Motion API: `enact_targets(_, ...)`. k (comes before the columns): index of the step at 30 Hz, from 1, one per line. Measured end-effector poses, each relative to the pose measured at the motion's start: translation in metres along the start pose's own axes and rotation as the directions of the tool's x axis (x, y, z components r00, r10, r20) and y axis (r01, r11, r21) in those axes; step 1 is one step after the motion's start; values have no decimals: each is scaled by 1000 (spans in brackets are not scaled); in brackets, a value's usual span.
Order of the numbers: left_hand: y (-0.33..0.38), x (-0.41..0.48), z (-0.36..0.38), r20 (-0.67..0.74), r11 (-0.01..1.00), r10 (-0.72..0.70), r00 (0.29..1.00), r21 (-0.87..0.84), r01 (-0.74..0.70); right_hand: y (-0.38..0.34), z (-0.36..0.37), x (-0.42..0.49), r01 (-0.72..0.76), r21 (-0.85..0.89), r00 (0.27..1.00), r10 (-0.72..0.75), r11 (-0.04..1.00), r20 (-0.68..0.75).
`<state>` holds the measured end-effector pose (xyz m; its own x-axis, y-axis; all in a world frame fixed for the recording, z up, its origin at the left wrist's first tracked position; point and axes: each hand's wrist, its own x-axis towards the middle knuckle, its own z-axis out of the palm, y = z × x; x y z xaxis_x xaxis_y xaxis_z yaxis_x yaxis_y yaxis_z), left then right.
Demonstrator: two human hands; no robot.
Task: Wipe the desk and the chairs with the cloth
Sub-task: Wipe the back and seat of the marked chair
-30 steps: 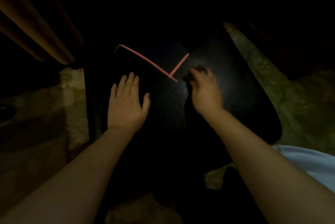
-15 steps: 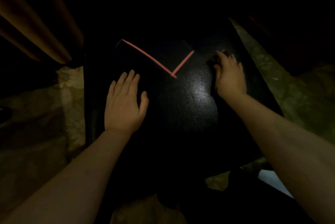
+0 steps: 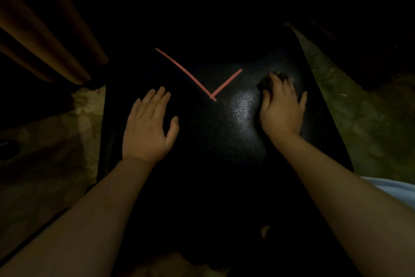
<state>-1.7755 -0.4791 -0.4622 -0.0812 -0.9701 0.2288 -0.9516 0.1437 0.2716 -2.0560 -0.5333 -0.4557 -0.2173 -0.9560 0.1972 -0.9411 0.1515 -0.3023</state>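
Very dim view, looking down from head height. At far left, hanging folds of a brown curtain [image 3: 45, 36], cut off by the top and left edges. Below them, a mottled pale floor [image 3: 56, 142], mostly lost in shadow.

Next, a black surface [image 3: 224, 153] filling the middle, its far end swallowed by darkness and its near end hidden behind both forearms. Too dark to tell desk from chair seat.

On its left part, the left hand [image 3: 149, 127], palm down, fingers straight and close together, thumb spread, resting flat and gripping nothing. Just beyond the fingertips, two thin pink lines [image 3: 186, 72] meeting in a V. Possibly the edging of a dark flat item, but outline impossible to make out.

Right of the V, a grainy patch of glare [image 3: 242, 106] on the surface. Beside the glare, the right hand [image 3: 281, 110], knuckles up, fingers bent over a small dark cloth [image 3: 266, 82] and pressing it onto the surface near the right edge. Only a crumpled bit of cloth visible past the fingertips, the remainder hidden under the palm and blending into the black.

Further right, more of the mottled floor, greenish here. At the lower right edge, a strip of pale blue clothing [image 3: 393, 187], cut off by the frame. Upper right corner nearly pure black, contents unreadable.
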Motion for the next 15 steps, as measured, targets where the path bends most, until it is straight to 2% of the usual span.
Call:
enact_targets(5, -4, -7, -5, 65, 999, 38, 997, 36, -40, -4, -5, -17, -21, -10, 999, 21, 1000, 36)
enact_targets(15, -8, -52, -25, 129, 1000, -10, 992, 26, 7, -15, -10, -60, 29, 22, 999, -30, 999, 40)
